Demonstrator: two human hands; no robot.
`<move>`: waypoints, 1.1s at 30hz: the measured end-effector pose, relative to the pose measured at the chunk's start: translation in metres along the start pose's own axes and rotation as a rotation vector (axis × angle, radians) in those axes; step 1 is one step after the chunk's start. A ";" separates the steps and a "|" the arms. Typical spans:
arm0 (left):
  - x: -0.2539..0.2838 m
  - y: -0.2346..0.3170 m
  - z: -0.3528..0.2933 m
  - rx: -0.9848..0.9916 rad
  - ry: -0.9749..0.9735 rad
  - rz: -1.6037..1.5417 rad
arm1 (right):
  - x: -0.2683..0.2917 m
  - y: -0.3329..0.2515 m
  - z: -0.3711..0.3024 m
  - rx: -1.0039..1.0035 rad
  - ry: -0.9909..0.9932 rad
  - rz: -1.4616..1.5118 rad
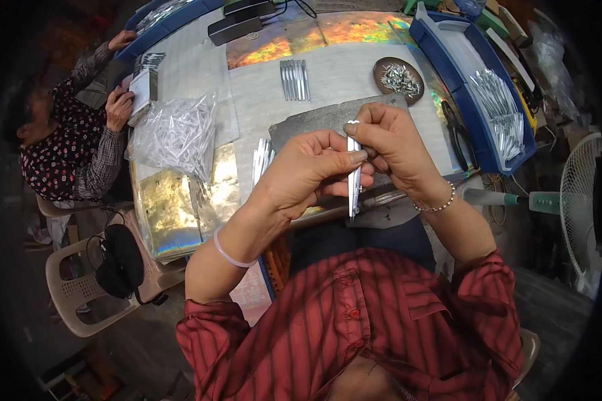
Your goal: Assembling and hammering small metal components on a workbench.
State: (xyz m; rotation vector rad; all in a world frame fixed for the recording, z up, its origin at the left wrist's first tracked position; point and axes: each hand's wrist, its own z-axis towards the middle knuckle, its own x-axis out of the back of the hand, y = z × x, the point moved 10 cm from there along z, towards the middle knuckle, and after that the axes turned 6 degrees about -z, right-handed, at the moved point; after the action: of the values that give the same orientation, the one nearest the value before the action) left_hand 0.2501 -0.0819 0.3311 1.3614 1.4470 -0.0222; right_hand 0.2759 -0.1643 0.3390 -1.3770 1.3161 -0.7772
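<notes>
Between my two hands, over the near edge of the worktable, is a slim silver drawing compass point(354, 180) with its narrow tip pointing down toward me. My left hand point(311, 164) pinches its middle between thumb and fingers. At its top end my right hand point(391, 137) is closed, thumb and forefinger gripping the head. What lies inside the right fingers is partly hidden. Under and beyond my hands lies a dark grey mat point(297, 127). Several more silver pieces point(262, 159) lie beside my left wrist, and a row of similar silver pieces point(294, 80) sits farther off.
A round brown bowl point(381, 85) holds small metal parts. Black-handled pliers point(458, 142) lie beside a long blue bin point(441, 50) of silver pieces. At left are a clear bag of white plastic parts point(177, 137) and a co-worker point(67, 147) holding a box. A fan point(582, 214) stands right.
</notes>
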 end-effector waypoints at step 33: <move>-0.021 -0.004 0.023 0.069 -0.089 0.188 | 0.028 -0.005 -0.024 0.195 0.165 0.192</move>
State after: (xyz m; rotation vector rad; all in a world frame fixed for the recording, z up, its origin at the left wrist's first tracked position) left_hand 0.2567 -0.1123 0.3333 1.5292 1.2497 -0.0107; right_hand 0.2601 -0.1980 0.3444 -1.0342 1.4349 -0.8766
